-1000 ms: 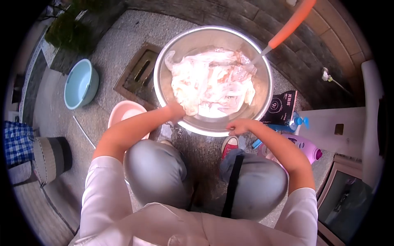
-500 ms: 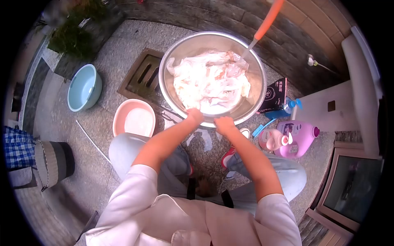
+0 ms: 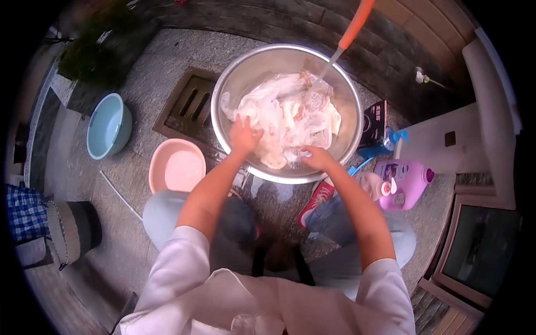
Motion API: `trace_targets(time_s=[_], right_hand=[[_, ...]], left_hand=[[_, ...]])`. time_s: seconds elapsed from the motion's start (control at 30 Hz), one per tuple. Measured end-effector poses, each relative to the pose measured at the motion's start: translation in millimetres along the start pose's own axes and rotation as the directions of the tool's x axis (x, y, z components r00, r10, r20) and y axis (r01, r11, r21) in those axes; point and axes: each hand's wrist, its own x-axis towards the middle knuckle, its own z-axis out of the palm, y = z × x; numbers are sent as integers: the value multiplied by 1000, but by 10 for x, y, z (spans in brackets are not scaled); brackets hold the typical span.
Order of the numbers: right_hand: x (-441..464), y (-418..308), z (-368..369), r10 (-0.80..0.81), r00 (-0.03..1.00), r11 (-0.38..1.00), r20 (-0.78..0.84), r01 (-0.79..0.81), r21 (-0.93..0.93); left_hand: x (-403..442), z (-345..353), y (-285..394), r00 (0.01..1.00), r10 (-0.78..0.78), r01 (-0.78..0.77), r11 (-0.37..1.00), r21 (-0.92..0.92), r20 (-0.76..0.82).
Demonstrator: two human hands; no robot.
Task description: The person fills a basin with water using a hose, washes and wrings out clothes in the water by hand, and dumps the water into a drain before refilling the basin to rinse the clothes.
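A large round metal basin stands in front of my knees, with wet whitish cloth bunched inside it. Water runs into it from an orange hose at its upper right. My left hand lies on the left part of the cloth with its fingers spread. Over the near right part of the basin is my right hand, its fingers bent at the edge of the cloth. Whether they pinch any of it is too small to tell.
A pink basin and a light blue basin stand on the left, near a floor drain. To the right are a purple jug, a pink pump bottle, a blue bottle and a black packet.
Both hands have moved from the basin's near rim into the basin. My left hand has opened onto the cloth, and my right hand has shifted a little to the right.
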Motion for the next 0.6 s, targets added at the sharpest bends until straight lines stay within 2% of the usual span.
trace_targets(time_s=[0.03,0.07,0.1,0.13,0.2,0.27,0.3,0.33,0.4,0.43,0.5,0.53,0.6], right_hand=[[74,57,-1,-76,977,997,-200,71,-33],[178,114,-20,-154,909,988,-387,134,-78],[281,122,-90,-82,937,995,-340,55,-89],[386,135,-147,-80,936,995,-342,52,-90],[571,147,-237,45,914,974,-402,-130,-187],[773,151,-352,63,905,967,-421,-160,-199],[903,181,-404,78,893,959,-443,-189,-211],[1047,244,-444,83,896,958,-436,-192,-213],[1378,387,-526,-22,850,950,-526,-146,-276],[1524,395,-577,-18,862,950,-507,-143,-277],[1817,412,-680,45,862,932,-505,-218,-290],[1940,425,-677,49,870,933,-491,-216,-289],[2108,461,-612,63,841,946,-537,-222,-236]], left_hand=[[108,-7,-87,996,-19,21,999,29,-87],[222,0,-165,985,-36,46,997,56,-171],[343,13,-240,984,-34,43,998,53,-173],[473,38,-313,989,-70,79,995,61,-133],[706,176,-377,990,-109,116,991,69,-88],[921,351,-434,972,-233,234,972,29,-19],[1031,418,-418,959,-276,276,961,15,68],[1111,484,-369,956,-282,281,959,14,76],[1199,697,-261,928,-189,219,974,-59,321],[1160,867,-201,920,-204,236,970,-56,335],[1011,1177,-97,945,104,-143,984,106,310],[968,1235,-105,942,92,-133,985,107,322],[904,1304,-118,834,272,-356,930,91,480]])
